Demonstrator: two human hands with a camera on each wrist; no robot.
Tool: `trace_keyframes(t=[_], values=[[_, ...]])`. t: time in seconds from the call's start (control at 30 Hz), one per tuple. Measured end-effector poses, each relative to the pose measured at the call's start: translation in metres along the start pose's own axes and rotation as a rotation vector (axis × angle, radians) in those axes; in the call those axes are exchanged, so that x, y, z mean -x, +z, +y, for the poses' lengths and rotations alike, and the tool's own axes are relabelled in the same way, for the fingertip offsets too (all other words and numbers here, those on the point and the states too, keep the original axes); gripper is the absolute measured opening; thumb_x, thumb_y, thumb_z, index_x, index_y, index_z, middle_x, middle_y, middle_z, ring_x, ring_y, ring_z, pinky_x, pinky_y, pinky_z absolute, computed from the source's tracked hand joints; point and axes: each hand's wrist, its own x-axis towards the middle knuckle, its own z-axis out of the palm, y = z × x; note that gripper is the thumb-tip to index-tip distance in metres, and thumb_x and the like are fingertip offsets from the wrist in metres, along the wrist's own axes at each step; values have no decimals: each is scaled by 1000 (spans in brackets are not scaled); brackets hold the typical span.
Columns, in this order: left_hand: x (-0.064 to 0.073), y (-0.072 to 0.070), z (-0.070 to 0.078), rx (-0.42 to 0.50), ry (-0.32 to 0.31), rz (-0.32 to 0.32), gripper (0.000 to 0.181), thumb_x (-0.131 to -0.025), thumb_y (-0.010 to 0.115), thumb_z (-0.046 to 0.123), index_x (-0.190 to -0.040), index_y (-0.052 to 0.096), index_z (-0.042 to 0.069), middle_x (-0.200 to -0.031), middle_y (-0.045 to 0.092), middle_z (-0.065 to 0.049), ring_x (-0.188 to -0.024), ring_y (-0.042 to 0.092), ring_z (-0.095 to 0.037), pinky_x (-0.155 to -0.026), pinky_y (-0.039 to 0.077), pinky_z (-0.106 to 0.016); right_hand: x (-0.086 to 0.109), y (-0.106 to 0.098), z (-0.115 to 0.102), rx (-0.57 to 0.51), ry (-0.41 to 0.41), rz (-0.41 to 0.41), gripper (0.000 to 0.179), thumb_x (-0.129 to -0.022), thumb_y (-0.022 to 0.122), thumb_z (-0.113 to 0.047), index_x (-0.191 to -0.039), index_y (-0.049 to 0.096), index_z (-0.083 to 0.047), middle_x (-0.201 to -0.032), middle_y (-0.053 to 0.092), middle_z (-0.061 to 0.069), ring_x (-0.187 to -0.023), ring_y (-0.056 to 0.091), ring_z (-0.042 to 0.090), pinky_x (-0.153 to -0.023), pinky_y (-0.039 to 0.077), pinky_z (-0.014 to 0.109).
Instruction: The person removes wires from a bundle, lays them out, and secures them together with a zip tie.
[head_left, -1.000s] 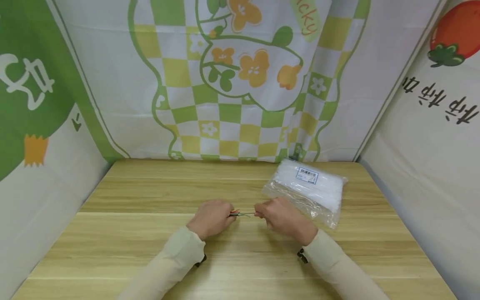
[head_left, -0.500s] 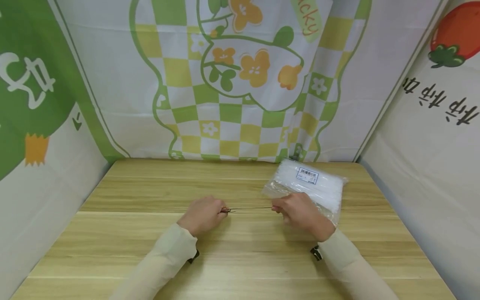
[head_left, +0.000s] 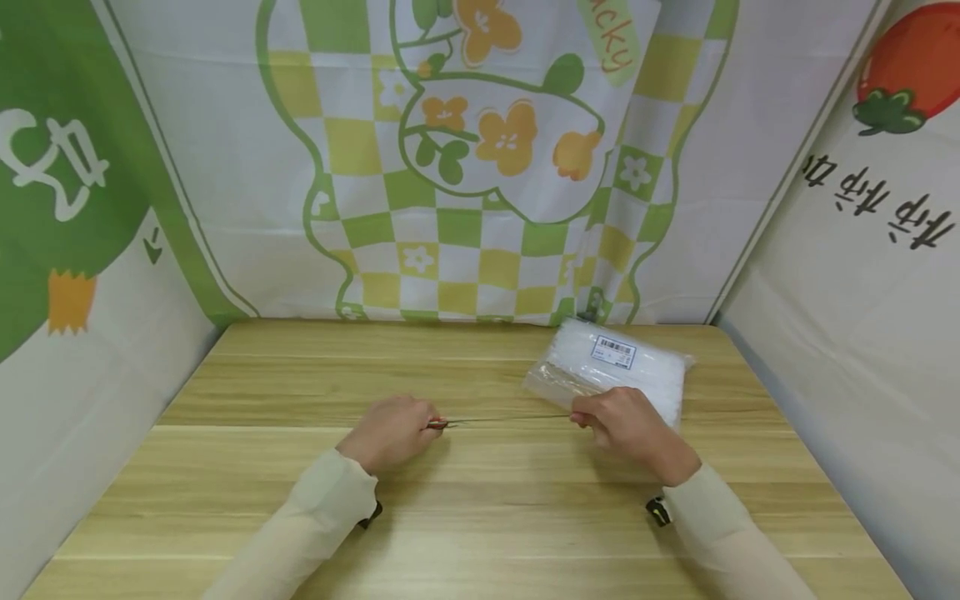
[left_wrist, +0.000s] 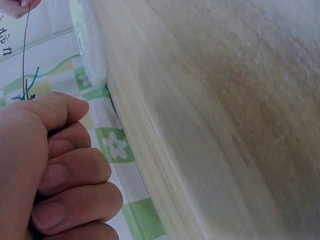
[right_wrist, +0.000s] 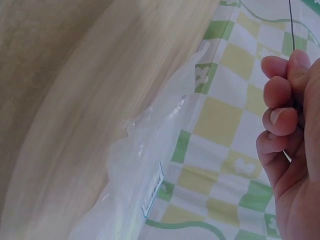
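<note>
My left hand grips a bundle of thin coloured wires, its fingers curled round it. In the left wrist view short ends poke out past the thumb side, a green wire end the longest of them. A single thin dark wire stretches nearly straight from this bundle across to my right hand. There the thumb and forefinger pinch it, and the other fingers are curled, as the right wrist view shows. Most of the bundle is hidden inside the left fist. Both hands are above the wooden table.
A clear plastic bag of white contents with a barcode label lies at the back right, partly behind my right hand. A printed checkered curtain hangs along the table's back edge, and printed cloth walls stand at both sides.
My hands have moved apart, the left hand leftward and the right hand rightward in front of the bag. The stretch of dark wire between them has grown much longer.
</note>
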Motion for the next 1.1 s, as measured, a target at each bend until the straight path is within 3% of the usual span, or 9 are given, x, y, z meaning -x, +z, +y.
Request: trace_keyframes(t=[0.43, 0.77, 0.87, 1.1], values=[[13, -3, -17, 14, 34, -16, 35, -103, 61, 23, -69, 51, 23, -64, 42, 9, -61, 39, -9, -59, 35, -28, 11, 0, 11, -2, -29, 47, 33, -84, 79, 1, -68, 57, -18, -59, 53, -13, -55, 39, -2, -51, 40, 22], [16, -8, -24, 104, 38, -50, 28, -102, 60, 23, -74, 59, 21, -65, 41, 11, -61, 38, -7, -62, 37, -29, 14, -7, 13, -33, 5, 68, 33, -83, 80, 1, -68, 58, -18, -57, 52, -14, -54, 41, -1, -51, 39, 23], [21, -8, -33, 109, 46, -54, 27, -104, 60, 24, -77, 63, 21, -68, 46, 11, -63, 41, -7, -66, 40, -30, 22, -11, 19, -17, 23, 61, 33, -85, 80, -1, -68, 58, -19, -57, 51, -14, -55, 40, 0, -52, 36, 22], [46, -9, -71, 68, -50, -53, 38, -106, 61, 18, -69, 51, 21, -66, 37, 7, -62, 34, -8, -62, 33, -29, 47, -21, 37, 13, 121, -48, 35, -89, 78, -3, -69, 57, -20, -60, 48, -18, -56, 37, -2, -54, 34, 20]])
